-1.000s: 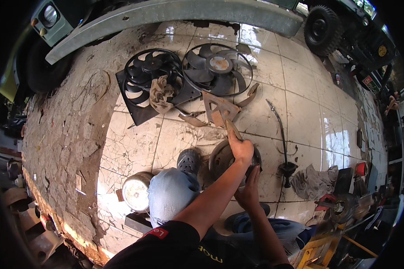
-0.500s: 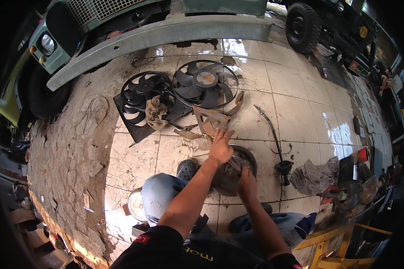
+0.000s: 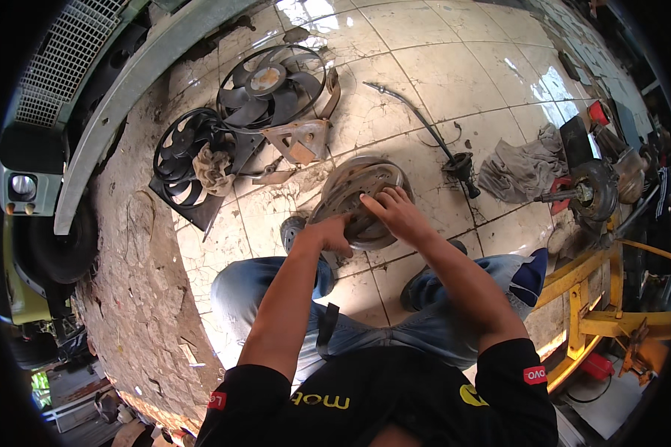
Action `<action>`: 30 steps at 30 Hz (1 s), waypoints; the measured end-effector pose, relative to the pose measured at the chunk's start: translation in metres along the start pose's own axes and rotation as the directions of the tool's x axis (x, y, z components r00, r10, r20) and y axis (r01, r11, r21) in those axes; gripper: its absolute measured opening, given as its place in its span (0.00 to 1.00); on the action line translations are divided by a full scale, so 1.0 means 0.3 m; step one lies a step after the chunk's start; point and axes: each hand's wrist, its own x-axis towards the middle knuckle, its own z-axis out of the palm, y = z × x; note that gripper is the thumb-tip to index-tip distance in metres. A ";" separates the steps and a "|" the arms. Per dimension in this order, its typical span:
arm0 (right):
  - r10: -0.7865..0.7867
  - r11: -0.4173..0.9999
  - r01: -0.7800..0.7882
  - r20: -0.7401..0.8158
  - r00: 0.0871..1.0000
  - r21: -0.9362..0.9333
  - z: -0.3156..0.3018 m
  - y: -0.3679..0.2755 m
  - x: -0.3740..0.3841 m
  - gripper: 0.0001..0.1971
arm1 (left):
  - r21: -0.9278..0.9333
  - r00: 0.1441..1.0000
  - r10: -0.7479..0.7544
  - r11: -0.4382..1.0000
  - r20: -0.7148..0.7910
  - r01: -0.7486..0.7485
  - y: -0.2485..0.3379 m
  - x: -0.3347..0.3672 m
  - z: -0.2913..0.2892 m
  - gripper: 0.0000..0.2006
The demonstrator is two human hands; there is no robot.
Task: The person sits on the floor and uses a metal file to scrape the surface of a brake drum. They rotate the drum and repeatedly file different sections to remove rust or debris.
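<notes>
A round grey-brown metal disc (image 3: 345, 195) with holes in its face, like a drum brake part, is tilted between my hands low over the tiles. A second round rim shows just behind it; whether the two touch I cannot tell. My left hand (image 3: 328, 235) grips the disc's near left edge, its thumb standing off to the side and some fingers hidden. Across the right side of the disc lies my right hand (image 3: 399, 214), fingers bent over it and the thumb hidden. A triangular rusty bracket (image 3: 300, 140) lies beyond the disc.
Two black radiator fans (image 3: 265, 86) lie at the far left, a crumpled rag (image 3: 213, 171) on one. A cable with a black boot (image 3: 461, 165) lies right of the disc, near a grey cloth (image 3: 522, 165). A yellow metal frame (image 3: 574, 298) stands at the right.
My view has turned, so the floor things sit further left and up. My left hand has drawn back from near the bracket to the disc's edge. The right hand has moved onto the disc's face.
</notes>
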 end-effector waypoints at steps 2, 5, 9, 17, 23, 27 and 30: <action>-0.009 0.998 0.010 0.021 1.000 -0.056 -0.011 0.030 0.031 0.26 | 0.064 0.993 0.013 0.998 -0.121 -0.006 0.010 -0.004 0.003 0.37; -0.042 0.997 0.041 -0.007 0.999 -0.068 -0.037 0.075 0.067 0.22 | 0.023 0.970 -0.002 1.000 -0.243 0.008 0.037 -0.005 -0.029 0.32; -0.061 0.992 0.058 -0.023 0.998 -0.108 -0.085 0.071 0.093 0.18 | -0.037 0.970 0.048 0.998 -0.238 -0.058 0.048 -0.028 -0.092 0.28; 0.097 0.994 -0.093 0.081 0.992 -0.054 -0.182 0.014 -0.006 0.16 | -0.028 0.977 0.155 0.987 -0.148 -0.160 0.116 -0.043 -0.085 0.18; 0.220 0.969 -0.224 0.048 0.974 0.108 -0.174 0.024 -0.014 0.20 | 0.009 0.976 0.138 0.990 -0.171 -0.138 0.127 0.018 -0.091 0.22; 0.323 0.944 -0.321 -0.016 0.946 0.076 -0.118 0.080 -0.023 0.26 | -0.049 0.916 0.058 0.995 -0.397 -0.084 0.219 0.018 -0.052 0.28; 0.335 0.942 -0.335 0.059 0.940 -0.009 -0.124 0.054 -0.041 0.34 | -0.037 0.940 0.057 0.997 -0.335 -0.073 0.240 0.029 -0.052 0.28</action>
